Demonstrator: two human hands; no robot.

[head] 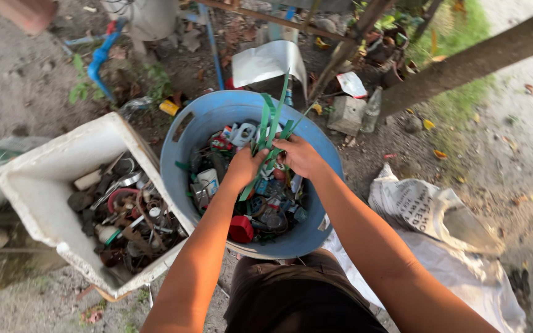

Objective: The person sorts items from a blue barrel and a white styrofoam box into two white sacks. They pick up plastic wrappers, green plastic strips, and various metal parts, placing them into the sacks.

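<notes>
Both my hands meet over a round blue plastic tub (180,145) full of mixed scrap. My left hand (243,166) and my right hand (298,155) together grip a bunch of green plastic straps (271,126) that stick up and fan out above the tub. Inside the tub lie a red cap (240,229), small cans, a white handle-shaped piece (243,132) and other bits of plastic and metal.
A white foam box (38,179) with several metal scraps stands to the left of the tub. A white woven sack (439,240) lies on the ground at right. Behind the tub are a bent metal sheet (266,61), a blue pipe (100,58), wooden poles and dirt ground.
</notes>
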